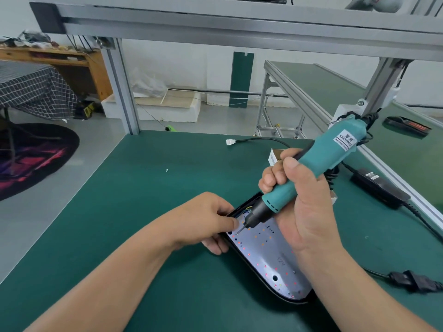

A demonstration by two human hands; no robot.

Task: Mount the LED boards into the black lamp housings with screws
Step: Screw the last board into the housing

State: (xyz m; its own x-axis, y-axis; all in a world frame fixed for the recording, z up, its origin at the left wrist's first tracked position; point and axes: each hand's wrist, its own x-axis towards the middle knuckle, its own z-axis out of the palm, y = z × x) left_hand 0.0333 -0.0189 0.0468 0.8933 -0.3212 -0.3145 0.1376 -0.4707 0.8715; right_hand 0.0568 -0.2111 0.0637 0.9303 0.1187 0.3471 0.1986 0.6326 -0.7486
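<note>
Your right hand (309, 207) is clenched round the teal electric screwdriver (318, 164), whose bit slants down to the far-left corner of the silver, oblong LED board (271, 255). The board lies seated in the shallow black lamp housing (241, 207), on the mat just in front of you. Your left hand (208, 216) clasps the housing's rim at that corner, thumb on top and fingers curled beneath. A small screw (238, 232) seems to sit at the bit tip, though it is too tiny to be sure.

Bring the driver nearer upright before you pull the trigger, so the bit does not skid across the LEDs. Hold your thumb clear of the tip, press lightly, and stop once the board is snug. The round hole (275, 278) nearer you looks unfilled.

The dark green bench mat (143, 212) also carries a black power adapter (381, 188) and a white plug (229, 141) on a black lead. Beyond stand an aluminium frame (119, 87), a second green bench (323, 87) and a table under checked cloth (31, 89).
</note>
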